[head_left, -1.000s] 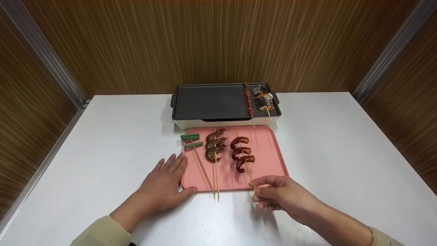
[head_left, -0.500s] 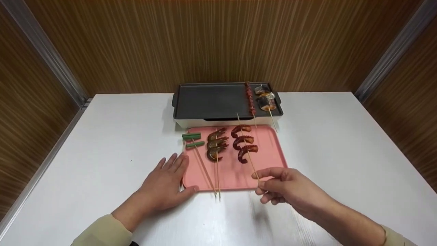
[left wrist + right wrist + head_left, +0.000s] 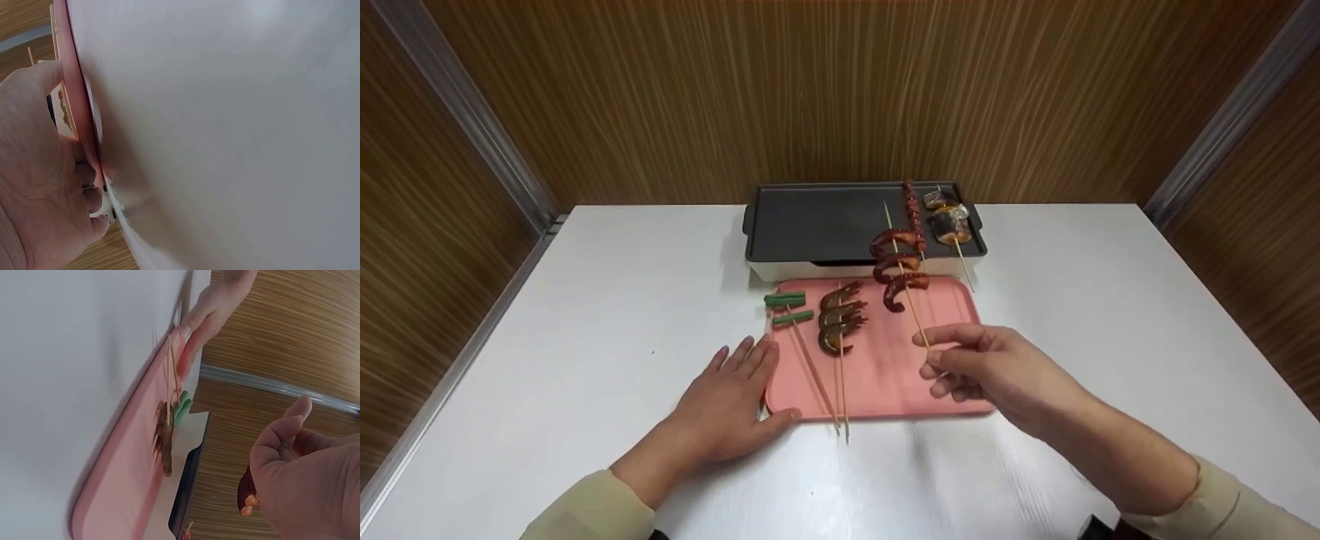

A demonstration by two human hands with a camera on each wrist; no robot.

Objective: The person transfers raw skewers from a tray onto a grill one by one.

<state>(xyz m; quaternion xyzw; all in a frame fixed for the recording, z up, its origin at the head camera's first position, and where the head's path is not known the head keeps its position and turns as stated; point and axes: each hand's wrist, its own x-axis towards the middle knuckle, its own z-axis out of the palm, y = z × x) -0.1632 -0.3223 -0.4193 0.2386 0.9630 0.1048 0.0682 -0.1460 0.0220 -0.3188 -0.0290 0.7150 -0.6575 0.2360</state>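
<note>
My right hand (image 3: 997, 375) pinches the stick end of an octopus tentacle skewer (image 3: 898, 264), holding it raised over the far part of the pink tray (image 3: 885, 390). The skewer's tip overlaps the griddle (image 3: 817, 221) in the head view. In the right wrist view, the hand hides most of that skewer. At the tray's left near corner, my left hand (image 3: 727, 409) rests with fingers spread, thumb on the rim. A shrimp skewer (image 3: 840, 319) and a green vegetable skewer (image 3: 791, 307) lie on the tray, their sticks poking past its near edge.
On the right side of the griddle lie a thin skewer of small red pieces (image 3: 913, 214) and a thick fish skewer (image 3: 951, 221), its stick overhanging the front. Wood-patterned panels (image 3: 840, 90) enclose the white table (image 3: 607, 300) behind and at the sides.
My right hand has lifted the octopus tentacle skewer off the tray and carried it forward, toward the griddle. The left hand stays at the tray's corner.
</note>
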